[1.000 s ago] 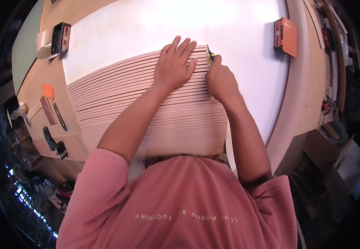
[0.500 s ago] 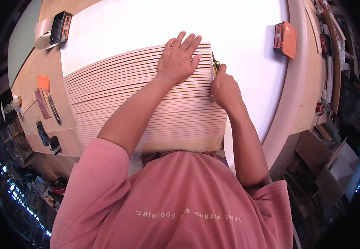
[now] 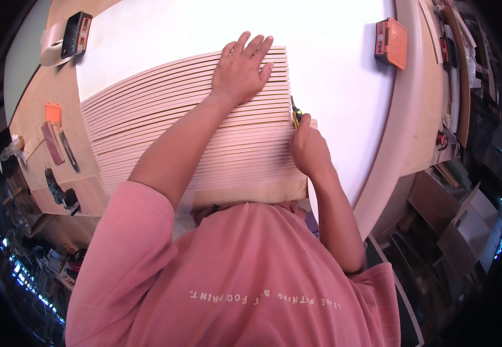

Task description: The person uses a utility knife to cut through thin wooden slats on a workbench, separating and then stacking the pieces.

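A row of narrow pale wooden strips [image 3: 164, 124] lies side by side across a white sheet [image 3: 332, 87], with thin gaps between them. My left hand [image 3: 240, 72] rests flat on the far strips near their right ends, fingers spread. In my right hand [image 3: 310, 147] is a yellow-and-black utility knife [image 3: 296, 114], its dark tip pointing away from me. The knife lies along the right ends of the strips; whether its blade touches the wood or the sheet I cannot tell. My fingers hide most of its handle.
An orange-lidded box [image 3: 391, 43] stands on the right, and an open black box [image 3: 77, 34] at the far left. Left of the strips lie an orange lid [image 3: 53, 114], a reddish block [image 3: 52, 143] and a power drill [image 3: 54, 186]. A rolled edge [image 3: 404, 104] borders the sheet's right side.
My right hand and the utility knife have come toward me along the strip ends. My left hand keeps its place on the strips. The whole view has shifted slightly.
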The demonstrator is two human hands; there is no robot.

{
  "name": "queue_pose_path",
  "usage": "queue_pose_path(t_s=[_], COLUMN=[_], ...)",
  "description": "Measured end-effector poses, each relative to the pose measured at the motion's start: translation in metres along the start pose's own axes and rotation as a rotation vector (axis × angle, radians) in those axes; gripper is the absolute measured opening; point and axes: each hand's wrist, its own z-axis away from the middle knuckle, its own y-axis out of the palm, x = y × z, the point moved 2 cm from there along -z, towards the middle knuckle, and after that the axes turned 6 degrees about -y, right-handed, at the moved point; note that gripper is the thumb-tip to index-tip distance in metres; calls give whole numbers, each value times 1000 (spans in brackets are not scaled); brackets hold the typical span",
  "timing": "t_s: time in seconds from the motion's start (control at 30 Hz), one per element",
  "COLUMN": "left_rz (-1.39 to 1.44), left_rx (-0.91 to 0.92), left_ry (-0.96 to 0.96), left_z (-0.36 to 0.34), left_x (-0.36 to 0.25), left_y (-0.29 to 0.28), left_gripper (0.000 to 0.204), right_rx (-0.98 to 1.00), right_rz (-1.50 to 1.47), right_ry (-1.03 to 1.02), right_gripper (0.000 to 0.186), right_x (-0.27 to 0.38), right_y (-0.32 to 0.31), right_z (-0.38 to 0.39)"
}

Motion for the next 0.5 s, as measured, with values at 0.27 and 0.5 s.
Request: queue_pose_path(t_s=[0.27,0.5], left_rz=[-10,-5], left_rx=[-12,-20], left_ry=[1,-1], left_z=[1,2], left_x=[0,0], left_y=[1,2], left_gripper=[56,56], right_rx=[50,92], right_rz=[-27,-9], right_ry=[47,82], right_gripper=[30,29], right_x=[3,5], right_y=[3,1], right_z=[14,20])
